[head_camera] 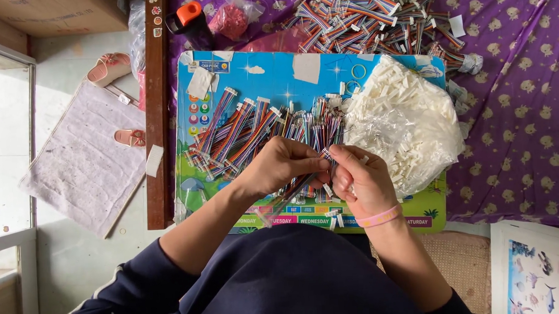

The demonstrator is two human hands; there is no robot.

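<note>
Above the colourful illustrated board (270, 77), the left hand (278, 168) and right hand (362, 180) meet, both pinching one short rainbow-striped ribbon cable (300, 182) between pressed-together fingertips. Rows of similar multicoloured cables (241, 130) lie just beyond the hands, beside a clear plastic bag of white connectors (405, 118) on the purple patterned cloth (519, 105).

A short rainbow ribbon cable (296, 187) lies slanted between both hands, its far end with a small white connector at the fingertips, near end pointing down-left. It hangs just above the blue board, near the middle of the scene.
</note>
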